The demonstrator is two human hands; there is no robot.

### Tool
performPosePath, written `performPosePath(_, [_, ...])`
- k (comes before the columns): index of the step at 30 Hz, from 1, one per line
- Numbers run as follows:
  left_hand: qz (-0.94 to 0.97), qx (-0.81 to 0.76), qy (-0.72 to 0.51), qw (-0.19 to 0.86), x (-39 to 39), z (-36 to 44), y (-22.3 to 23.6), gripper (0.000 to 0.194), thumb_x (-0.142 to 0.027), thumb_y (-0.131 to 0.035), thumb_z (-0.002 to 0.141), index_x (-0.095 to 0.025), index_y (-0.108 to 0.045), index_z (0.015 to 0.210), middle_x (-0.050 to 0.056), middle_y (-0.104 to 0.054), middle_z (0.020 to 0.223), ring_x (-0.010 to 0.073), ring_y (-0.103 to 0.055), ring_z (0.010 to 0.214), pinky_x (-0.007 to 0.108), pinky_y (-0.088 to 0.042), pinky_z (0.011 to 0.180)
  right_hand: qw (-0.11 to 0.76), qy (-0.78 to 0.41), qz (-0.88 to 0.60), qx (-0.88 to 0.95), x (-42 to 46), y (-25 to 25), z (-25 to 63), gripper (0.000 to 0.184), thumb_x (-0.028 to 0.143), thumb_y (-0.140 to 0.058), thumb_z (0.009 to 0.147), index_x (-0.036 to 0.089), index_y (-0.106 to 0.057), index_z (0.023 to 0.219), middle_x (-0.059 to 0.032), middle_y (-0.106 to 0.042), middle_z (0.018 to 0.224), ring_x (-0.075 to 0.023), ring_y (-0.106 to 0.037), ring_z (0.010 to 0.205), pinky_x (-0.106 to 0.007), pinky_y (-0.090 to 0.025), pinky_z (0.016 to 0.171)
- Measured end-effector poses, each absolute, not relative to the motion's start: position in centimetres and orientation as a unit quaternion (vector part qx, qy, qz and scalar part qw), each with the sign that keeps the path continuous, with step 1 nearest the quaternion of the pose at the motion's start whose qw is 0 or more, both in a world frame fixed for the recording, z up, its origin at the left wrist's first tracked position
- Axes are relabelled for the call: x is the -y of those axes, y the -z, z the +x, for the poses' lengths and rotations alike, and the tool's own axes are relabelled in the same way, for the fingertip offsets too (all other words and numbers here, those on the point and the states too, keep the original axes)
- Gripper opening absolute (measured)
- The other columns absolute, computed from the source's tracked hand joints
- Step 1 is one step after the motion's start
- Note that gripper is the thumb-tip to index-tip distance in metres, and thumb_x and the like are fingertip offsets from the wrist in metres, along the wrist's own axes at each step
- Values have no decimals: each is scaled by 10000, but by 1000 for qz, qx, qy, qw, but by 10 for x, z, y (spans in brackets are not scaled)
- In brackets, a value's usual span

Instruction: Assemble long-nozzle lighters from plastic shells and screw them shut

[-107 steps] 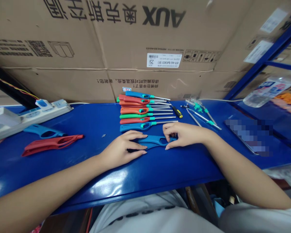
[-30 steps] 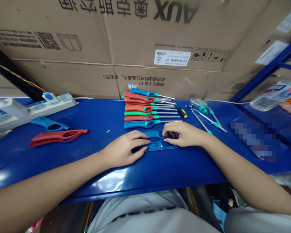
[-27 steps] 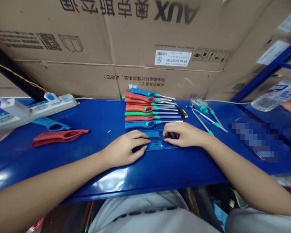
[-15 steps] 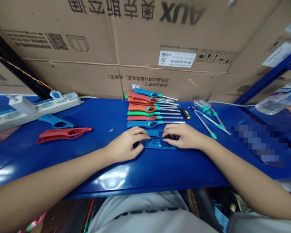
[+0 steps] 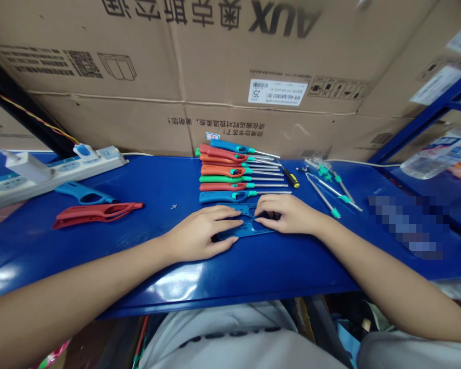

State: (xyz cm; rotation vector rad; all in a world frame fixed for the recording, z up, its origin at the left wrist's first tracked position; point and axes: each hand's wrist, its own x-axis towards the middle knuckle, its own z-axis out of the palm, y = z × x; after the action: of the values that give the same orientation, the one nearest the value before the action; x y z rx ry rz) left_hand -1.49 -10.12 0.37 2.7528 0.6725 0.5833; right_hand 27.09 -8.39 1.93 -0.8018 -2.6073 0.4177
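Two blue plastic handle shells (image 5: 249, 225) lie side by side on the blue table (image 5: 146, 189), opened apart. My left hand (image 5: 200, 236) rests on their left end, fingers bent and pressing down. My right hand (image 5: 288, 214) has its fingers curled over their right end. Just beyond the hands lies a row of several assembled long-nosed lighters (image 5: 234, 174) in blue, red, orange and green, metal tubes pointing right.
Red shells (image 5: 94, 212) and a blue shell (image 5: 84, 195) lie at the left beside a white power strip (image 5: 54, 171). A small screwdriver (image 5: 291, 178) and loose metal tubes (image 5: 328, 192) lie at the right. Cardboard boxes (image 5: 215, 72) wall off the back.
The closed blue handle from 3.6 s ago now lies split into two shells. Over the last second both hands stay on them, shifting only slightly.
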Motion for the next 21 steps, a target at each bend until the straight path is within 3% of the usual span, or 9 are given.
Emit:
performPosePath(12, [948, -237, -198, 81, 102, -14, -5, 369, -300, -520, 998, -151, -680, 1294, 117, -675, 1347, 274, -643, 1229, 445, -528, 1082, 187, -147, -292, 927, 81, -22, 274, 149, 321, -647, 944, 178, -684, 921, -47, -671, 885, -147, -609, 752, -257, -473, 662])
performPosePath(21, [946, -240, -204, 76, 102, -15, -4, 356, -321, -551, 987, -170, -690, 1277, 108, -688, 1322, 271, -655, 1193, 442, -549, 1046, 194, -125, -291, 929, 82, -22, 273, 155, 333, -627, 958, 197, -699, 977, -59, -696, 969, -158, -646, 814, -265, -503, 689])
